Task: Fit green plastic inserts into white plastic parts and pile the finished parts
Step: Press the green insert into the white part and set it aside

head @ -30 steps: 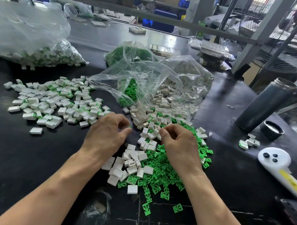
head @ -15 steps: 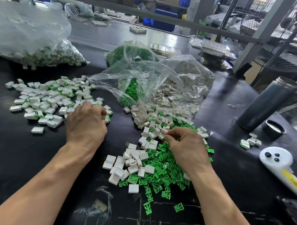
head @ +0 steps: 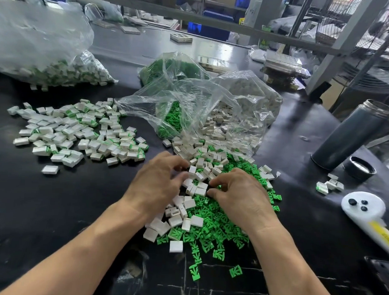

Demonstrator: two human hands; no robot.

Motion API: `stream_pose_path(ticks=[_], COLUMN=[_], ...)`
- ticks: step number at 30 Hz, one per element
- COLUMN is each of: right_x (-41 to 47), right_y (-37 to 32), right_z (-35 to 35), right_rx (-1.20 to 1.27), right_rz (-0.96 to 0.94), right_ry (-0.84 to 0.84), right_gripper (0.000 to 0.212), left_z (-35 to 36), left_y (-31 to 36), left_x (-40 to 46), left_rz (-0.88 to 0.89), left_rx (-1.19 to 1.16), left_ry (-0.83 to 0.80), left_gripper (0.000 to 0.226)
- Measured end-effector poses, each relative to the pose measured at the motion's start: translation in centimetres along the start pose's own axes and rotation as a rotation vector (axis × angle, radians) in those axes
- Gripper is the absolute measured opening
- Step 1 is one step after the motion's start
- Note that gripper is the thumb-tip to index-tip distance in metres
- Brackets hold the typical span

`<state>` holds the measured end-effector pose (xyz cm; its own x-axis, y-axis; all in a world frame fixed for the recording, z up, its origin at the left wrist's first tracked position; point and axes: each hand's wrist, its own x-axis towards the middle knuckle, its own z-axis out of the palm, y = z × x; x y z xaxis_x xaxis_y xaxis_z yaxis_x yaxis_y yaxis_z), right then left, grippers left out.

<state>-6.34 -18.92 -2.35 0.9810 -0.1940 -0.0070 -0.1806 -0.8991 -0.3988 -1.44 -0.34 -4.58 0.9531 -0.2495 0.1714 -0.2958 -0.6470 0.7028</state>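
Observation:
A mixed heap of loose white plastic parts (head: 200, 164) and green inserts (head: 210, 224) lies on the black table in front of me. My left hand (head: 156, 183) reaches into its left side, with thumb and forefinger curled round a white part (head: 192, 170). My right hand (head: 240, 194) rests on the heap with its fingers curled down among the pieces. Its fingertips hide whatever is between them. The pile of finished white parts with green inserts (head: 78, 133) spreads at the left.
An open clear bag (head: 213, 103) spills white and green pieces behind the heap. A second bag of finished parts (head: 58, 70) sits far left. At the right are a dark metal flask (head: 352, 134), its cap (head: 358, 169), a few parts (head: 330, 185) and a white handheld device (head: 366, 213).
My left hand has swung back from the finished pile at the left to the mixed heap. My right hand has stayed on the heap, shifting only slightly.

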Motion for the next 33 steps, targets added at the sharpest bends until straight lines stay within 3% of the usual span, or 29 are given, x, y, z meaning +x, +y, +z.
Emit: stream_pose_path(ticks=[5, 18, 24, 29, 33], right_x=[0.1, -0.3, -0.2, -0.3, -0.2], right_y=[-0.4, -0.4, -0.4, -0.2, -0.5], right_z=[0.3, 0.6, 0.9, 1.1, 1.2], right_rx=[-0.038, 0.065, 0.467, 0.788, 0.887], right_rz=[-0.001, -0.048, -0.099, -0.101, -0.085], right_ry=[0.012, 0.068, 0.218, 0.178, 0.159], right_gripper=[0.013, 0.016, 0.011, 0.015, 0.018], left_z=[1.0, 0.9, 0.3, -0.6, -0.7], left_y=[0.4, 0.4, 0.2, 0.4, 0.7], left_x=[0.4, 0.5, 0.7, 0.6, 0.5], left_rz=[0.035, 0.051, -0.030, -0.059, -0.056], left_rx=[0.030, 0.040, -0.240, -0.614, -0.756], left_ry=[-0.066, -0.027, 0.046, 0.022, -0.031], left_gripper=[0.031, 0.012, 0.022, 0.035, 0.029])
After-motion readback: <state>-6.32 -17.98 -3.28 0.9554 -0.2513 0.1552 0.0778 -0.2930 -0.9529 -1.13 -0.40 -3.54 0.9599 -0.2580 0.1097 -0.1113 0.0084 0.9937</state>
